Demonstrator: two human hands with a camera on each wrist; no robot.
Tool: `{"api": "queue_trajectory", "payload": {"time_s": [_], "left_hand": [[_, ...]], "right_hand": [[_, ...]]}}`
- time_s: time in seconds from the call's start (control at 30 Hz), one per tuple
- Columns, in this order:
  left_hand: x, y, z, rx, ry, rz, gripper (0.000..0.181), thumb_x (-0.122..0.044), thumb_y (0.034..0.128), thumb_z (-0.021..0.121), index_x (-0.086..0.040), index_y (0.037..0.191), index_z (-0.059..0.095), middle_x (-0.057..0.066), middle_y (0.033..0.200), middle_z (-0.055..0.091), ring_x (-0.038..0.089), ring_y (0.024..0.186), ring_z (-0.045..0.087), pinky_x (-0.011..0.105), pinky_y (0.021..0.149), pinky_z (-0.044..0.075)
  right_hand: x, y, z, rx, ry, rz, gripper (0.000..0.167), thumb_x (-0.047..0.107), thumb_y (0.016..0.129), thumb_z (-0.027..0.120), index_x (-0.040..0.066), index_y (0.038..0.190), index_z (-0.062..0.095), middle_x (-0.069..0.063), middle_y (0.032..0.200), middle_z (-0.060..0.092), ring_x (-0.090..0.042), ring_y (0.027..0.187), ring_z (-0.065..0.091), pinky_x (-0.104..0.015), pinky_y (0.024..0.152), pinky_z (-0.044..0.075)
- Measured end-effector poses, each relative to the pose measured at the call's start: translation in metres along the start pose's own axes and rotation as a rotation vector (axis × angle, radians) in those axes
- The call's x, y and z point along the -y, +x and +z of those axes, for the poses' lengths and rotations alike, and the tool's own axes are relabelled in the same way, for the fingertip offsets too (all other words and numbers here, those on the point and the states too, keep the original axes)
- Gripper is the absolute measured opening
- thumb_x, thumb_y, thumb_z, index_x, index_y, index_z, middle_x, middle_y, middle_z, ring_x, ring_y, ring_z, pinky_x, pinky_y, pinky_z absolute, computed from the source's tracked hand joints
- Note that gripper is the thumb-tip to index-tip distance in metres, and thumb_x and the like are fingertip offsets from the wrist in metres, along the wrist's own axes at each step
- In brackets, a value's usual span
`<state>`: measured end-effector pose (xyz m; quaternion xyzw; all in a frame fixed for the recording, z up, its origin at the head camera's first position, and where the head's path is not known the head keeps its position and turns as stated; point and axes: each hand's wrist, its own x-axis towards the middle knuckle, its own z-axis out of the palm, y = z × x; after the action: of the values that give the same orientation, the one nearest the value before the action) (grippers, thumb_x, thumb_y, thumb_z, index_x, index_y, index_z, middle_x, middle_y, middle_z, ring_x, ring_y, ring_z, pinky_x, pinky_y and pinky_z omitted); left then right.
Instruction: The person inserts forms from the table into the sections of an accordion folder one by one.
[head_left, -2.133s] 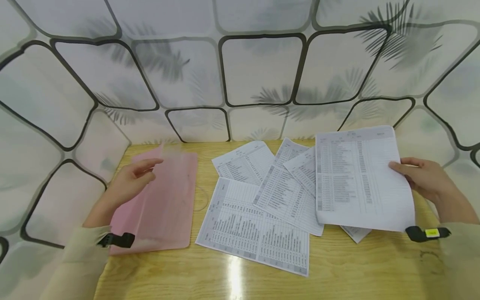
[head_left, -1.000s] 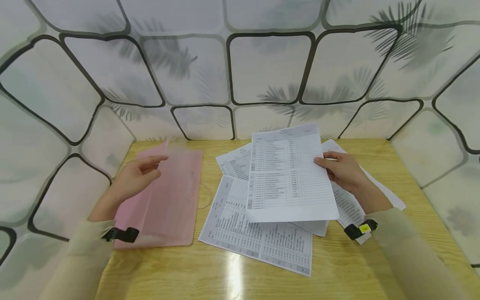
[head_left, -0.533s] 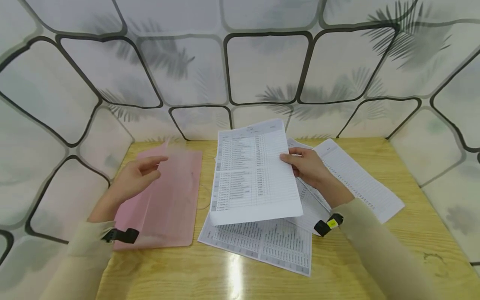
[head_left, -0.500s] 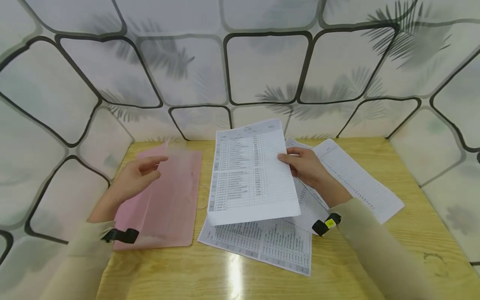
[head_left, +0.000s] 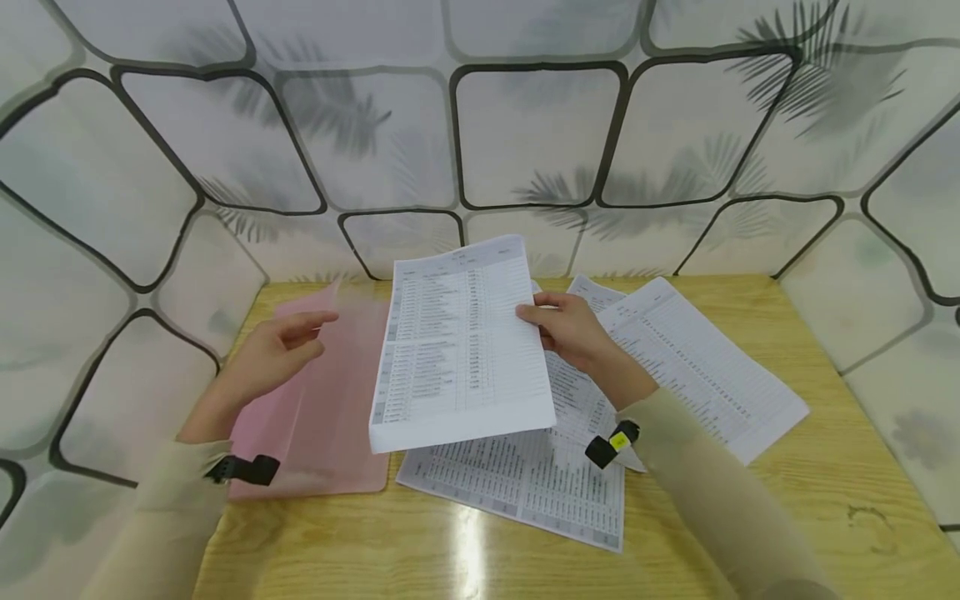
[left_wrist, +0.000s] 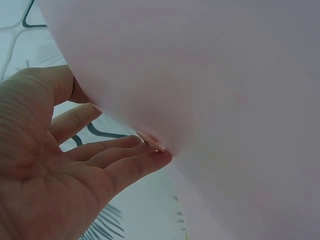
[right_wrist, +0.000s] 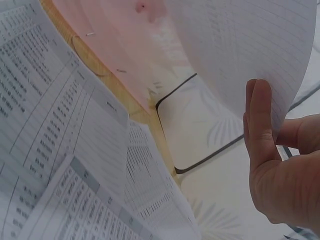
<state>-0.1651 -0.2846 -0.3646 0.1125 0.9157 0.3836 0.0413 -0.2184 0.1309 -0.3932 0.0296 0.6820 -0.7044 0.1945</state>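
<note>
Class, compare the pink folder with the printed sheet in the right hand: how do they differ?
Colour: the pink folder is pink, while the printed sheet is white.
Surface: the printed sheet carries rows of text; the pink folder shows no such rows.
Pose: the pink folder lies on the tabletop, one edge lifted; the printed sheet is held up.
Shared: each is held by one hand, left and right respectively.

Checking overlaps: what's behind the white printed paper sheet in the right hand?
In the head view, a pink plastic folder and other white printed sheets partly show; their covered parts are hidden.
</note>
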Motion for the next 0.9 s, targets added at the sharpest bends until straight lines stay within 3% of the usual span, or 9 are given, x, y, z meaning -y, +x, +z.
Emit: {"api": "queue_trajectory", "payload": {"time_s": [0.47, 0.9], "left_hand": [[-0.001, 0.004, 0.000, 0.015, -0.022, -0.017, 0.045, -0.007, 0.1019, 0.061, 0.002, 0.146, 0.059, 0.025, 0.152, 0.057, 0.046, 0.135, 0.059, 0.004, 0.085, 0.045], [-0.004, 0.002, -0.001, 0.014, -0.007, -0.016, 0.044, -0.005, 0.1016, 0.059, 0.003, 0.145, 0.060, 0.027, 0.151, 0.057, 0.045, 0.131, 0.061, 0.003, 0.083, 0.044]], "right_hand": [[-0.001, 0.019, 0.041, 0.010, 0.059, 0.029, 0.046, 0.012, 0.102, 0.068, -0.007, 0.143, 0.056, -0.008, 0.100, 0.075, -0.011, 0.072, 0.075, -0.024, 0.064, 0.061], [-0.008, 0.031, 0.077, -0.018, 0.009, 0.013, 0.038, 0.010, 0.101, 0.068, -0.007, 0.134, 0.062, -0.016, 0.102, 0.075, -0.011, 0.068, 0.072, -0.024, 0.061, 0.060]]}}
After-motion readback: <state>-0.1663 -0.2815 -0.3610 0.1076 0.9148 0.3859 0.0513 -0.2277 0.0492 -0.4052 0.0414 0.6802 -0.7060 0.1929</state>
